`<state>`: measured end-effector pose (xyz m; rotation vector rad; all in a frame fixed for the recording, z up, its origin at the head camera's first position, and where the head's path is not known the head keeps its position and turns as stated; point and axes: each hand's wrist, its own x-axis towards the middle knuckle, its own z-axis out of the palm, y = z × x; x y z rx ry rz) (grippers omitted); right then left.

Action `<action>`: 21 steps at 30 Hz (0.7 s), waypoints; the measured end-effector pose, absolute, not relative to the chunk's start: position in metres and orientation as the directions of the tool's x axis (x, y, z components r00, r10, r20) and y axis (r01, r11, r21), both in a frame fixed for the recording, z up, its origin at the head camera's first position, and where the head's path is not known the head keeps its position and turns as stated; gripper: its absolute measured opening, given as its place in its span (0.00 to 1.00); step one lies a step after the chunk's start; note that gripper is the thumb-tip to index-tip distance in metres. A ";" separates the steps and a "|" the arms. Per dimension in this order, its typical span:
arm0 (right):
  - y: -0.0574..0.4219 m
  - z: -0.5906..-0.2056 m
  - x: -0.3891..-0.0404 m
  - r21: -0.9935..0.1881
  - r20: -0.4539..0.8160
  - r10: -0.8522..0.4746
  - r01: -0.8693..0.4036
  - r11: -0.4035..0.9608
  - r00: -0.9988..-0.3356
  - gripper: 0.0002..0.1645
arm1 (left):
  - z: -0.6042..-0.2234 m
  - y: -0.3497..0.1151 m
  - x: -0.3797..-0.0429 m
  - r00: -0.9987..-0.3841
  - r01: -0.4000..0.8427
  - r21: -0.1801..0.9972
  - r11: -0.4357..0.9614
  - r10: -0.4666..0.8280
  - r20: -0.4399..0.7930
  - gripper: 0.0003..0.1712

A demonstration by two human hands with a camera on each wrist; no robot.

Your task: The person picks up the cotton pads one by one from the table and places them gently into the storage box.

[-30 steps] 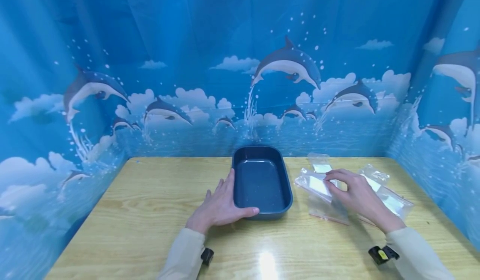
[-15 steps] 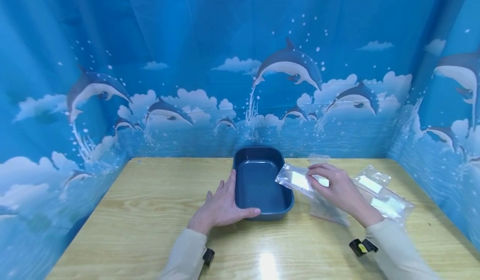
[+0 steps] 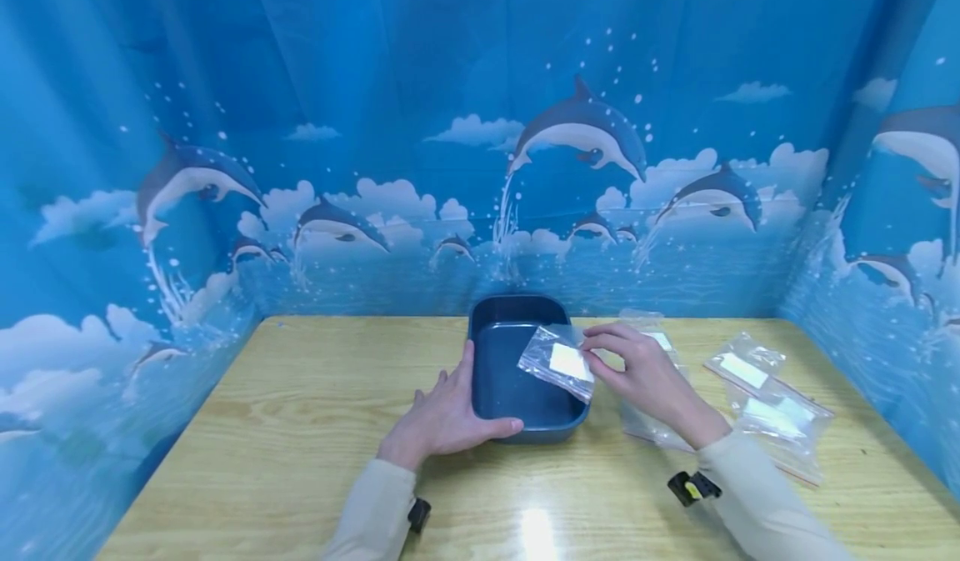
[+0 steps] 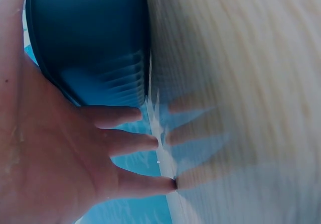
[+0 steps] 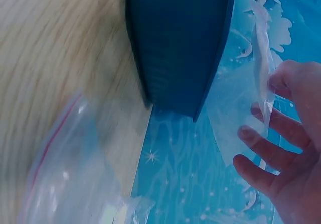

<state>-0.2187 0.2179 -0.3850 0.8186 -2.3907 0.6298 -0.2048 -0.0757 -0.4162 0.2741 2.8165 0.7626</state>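
A dark blue rectangular tub stands at the middle of the table, close to its back edge. My left hand lies along the tub's left side with straight, spread fingers, the thumb reaching across the near rim. In the left wrist view the tub's outer wall is beside the palm. My right hand pinches a clear zip bag with a white label between thumb and fingertips. In the head view that bag overlaps the tub's right half. From the right wrist, the bag hangs from the fingers above rim level.
Several more clear zip bags lie on the table right of the tub, one group farther right and another bag partly under the right forearm. A blue dolphin-print curtain stands behind the table and along its sides.
The right hand has lifted a labelled bag from those on the right and carried it leftward over the tub. The left hand has stayed against the tub.
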 end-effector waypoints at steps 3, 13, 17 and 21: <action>0.210 -0.385 -0.219 -0.271 0.574 -0.420 -0.647 0.713 -0.703 0.06 | -0.416 -0.075 -0.205 -0.961 0.111 0.511 0.852 0.224 -0.165 0.79; 0.186 -0.392 -0.223 -0.256 0.550 -0.470 -0.675 0.692 -0.691 0.05 | -0.413 -0.075 -0.204 -0.959 0.116 0.513 0.851 0.230 -0.166 0.80; 0.180 -0.395 -0.225 -0.251 0.537 -0.483 -0.677 0.692 -0.692 0.05 | -0.413 -0.076 -0.204 -0.959 0.121 0.511 0.851 0.234 -0.162 0.80; 0.175 -0.399 -0.227 -0.235 0.520 -0.500 -0.678 0.696 -0.693 0.05 | -0.413 -0.076 -0.203 -0.958 0.122 0.517 0.847 0.237 -0.162 0.80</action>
